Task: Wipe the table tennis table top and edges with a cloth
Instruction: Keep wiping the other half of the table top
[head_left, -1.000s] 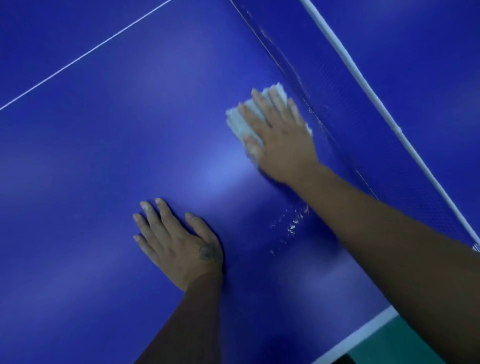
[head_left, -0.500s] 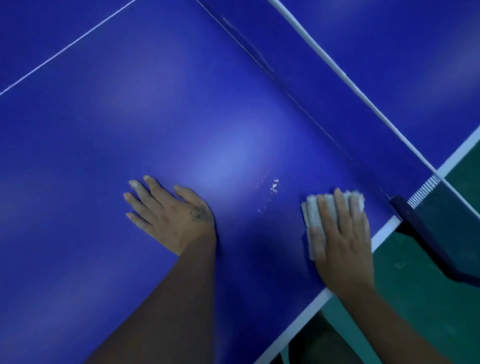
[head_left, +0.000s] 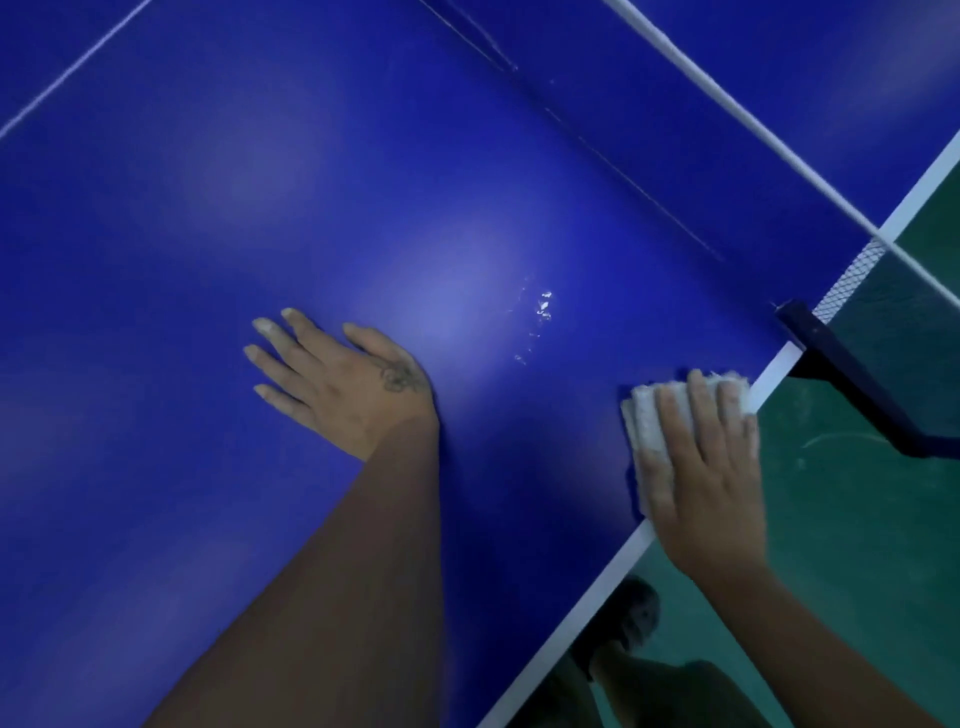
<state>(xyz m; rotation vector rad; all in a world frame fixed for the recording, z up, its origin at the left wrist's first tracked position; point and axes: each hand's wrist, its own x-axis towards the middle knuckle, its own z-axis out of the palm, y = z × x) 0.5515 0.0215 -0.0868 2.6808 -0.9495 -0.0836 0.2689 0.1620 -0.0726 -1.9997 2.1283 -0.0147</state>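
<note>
The white folded cloth (head_left: 649, 426) lies flat on the glossy blue table tennis table top (head_left: 260, 208), under the right hand (head_left: 711, 467). The fingers (head_left: 675, 415) of this hand are straight and close together and press down on the cloth; they do not curl around it. The cloth shows past the fingertips and on the thumb side of the hand. It is at the side edge of the table, and its far corner reaches the white edge line (head_left: 571, 613). The palm and the wrist hang out over the edge, above the green floor (head_left: 857, 519).

The left hand (head_left: 337, 384) rests flat on the table top, well apart from the cloth, with the fingers spread and holding nothing. On its back there is a small dark tattoo (head_left: 397, 374).

Between the two hands, a little farther from the person, some small white specks (head_left: 540, 312) lie on the blue surface. Just beside the cloth, on the far side, the dark blue net post (head_left: 852, 379) clamps to the table edge and sticks out over the floor. From it the net (head_left: 852, 270) with its white top band (head_left: 727, 104) runs across the table. A thin white line (head_left: 67, 73) crosses the top at the upper left. Under the table edge a dark shape shows on the floor; I cannot tell what it is.
</note>
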